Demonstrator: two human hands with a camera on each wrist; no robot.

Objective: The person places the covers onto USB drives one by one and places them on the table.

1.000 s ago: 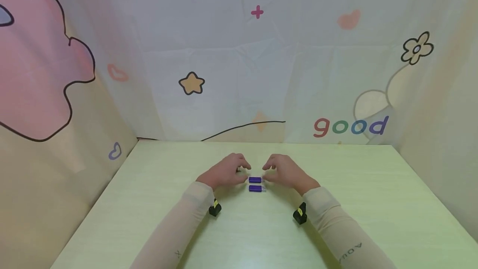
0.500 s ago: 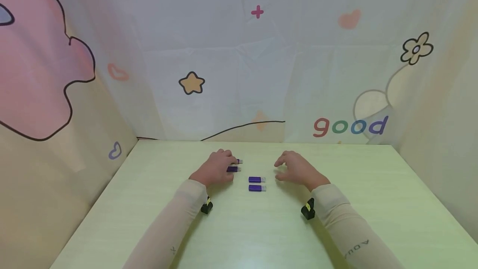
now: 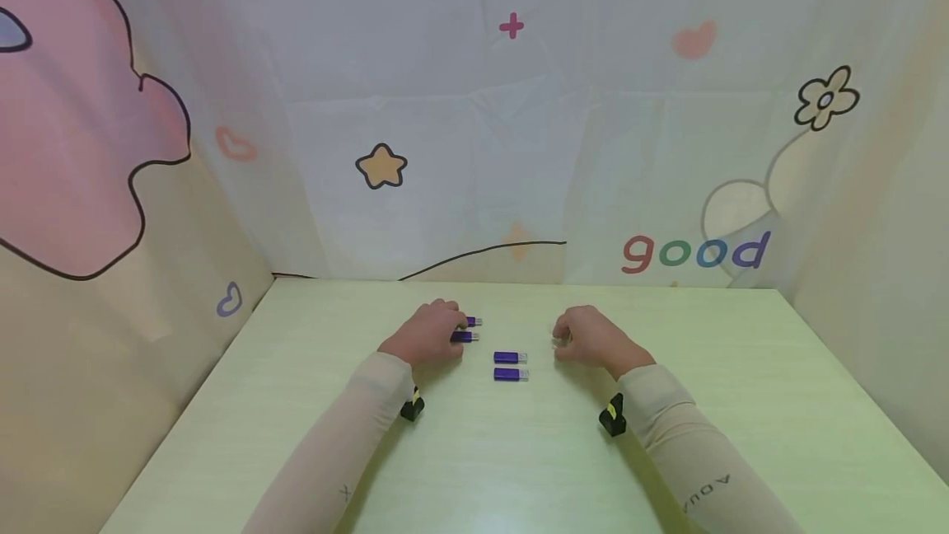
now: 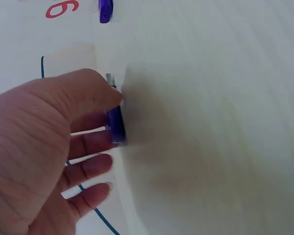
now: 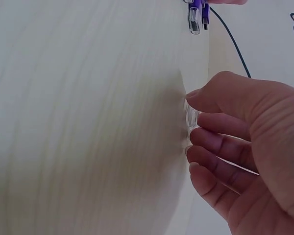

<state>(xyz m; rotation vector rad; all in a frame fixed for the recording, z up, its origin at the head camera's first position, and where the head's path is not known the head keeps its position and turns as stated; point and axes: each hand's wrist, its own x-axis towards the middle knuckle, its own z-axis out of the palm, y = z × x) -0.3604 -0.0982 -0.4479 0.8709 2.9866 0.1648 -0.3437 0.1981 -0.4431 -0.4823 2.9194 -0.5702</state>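
My left hand (image 3: 427,333) is spread around two purple USB flash drives with bare metal plugs, a near one (image 3: 464,337) and a far one (image 3: 474,321). In the left wrist view, its thumb and fingertips stand on either side of a drive (image 4: 117,128), partly hidden; firm contact is not plain. My right hand (image 3: 596,337) pinches a small clear cap (image 5: 192,116) between thumb and forefinger, low over the table. Between the hands lie two more purple drives with clear caps on their ends, one (image 3: 506,358) behind the other (image 3: 506,374).
The pale wood-look table (image 3: 511,460) runs back to a printed cloth backdrop (image 3: 460,188) with a star and the word "good". Cloth also closes off both sides. A black wrist camera (image 3: 412,405) hangs under the left wrist, another (image 3: 613,415) under the right.
Both hands have moved apart from the middle, baring the bare-plug drives by the left hand. The right thumb and fingers have since closed on the clear cap. The capped drives have not moved.
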